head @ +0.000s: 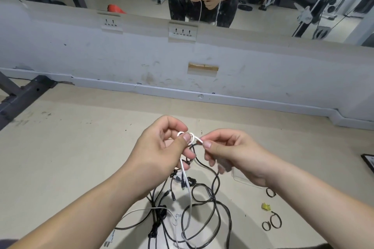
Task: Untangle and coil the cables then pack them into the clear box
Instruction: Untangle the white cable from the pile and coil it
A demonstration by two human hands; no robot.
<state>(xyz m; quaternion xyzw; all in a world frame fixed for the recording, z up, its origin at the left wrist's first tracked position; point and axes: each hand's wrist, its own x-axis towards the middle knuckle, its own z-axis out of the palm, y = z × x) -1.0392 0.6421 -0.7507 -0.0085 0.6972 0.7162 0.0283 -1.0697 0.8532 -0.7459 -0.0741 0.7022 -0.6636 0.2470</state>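
Our two forearms reach in from the bottom edge, and between them on the floor (81, 157) lies a tangle of black cables (204, 198), looped over one another with several plugs in the middle. We hold the white cable (191, 137) up above that heap. Our left hand (159, 145) pinches a small knotted loop of it between thumb and curled fingers; our right hand (232, 151) pinches the strand just beside the knot between thumb and forefinger. From the left hand the white cable hangs down into the black pile, so it is not yet free.

We judge this to be the untangling step, early in the task: no cable is coiled. What looks like the clear box (240, 180) lies on the floor under our right wrist, faint and partly hidden; we cannot tell whether it holds anything. Small black loops (272, 222) lie to the right of the heap.

The white cable seems thin, light and soft, bending into tight loops. It is best held close on either side of the knot, as we have it, and loosened by feeding slack in, since a tug would likely tighten it. The black cables look thicker and stiffer; we would grip those near a plug and draw them out end first.
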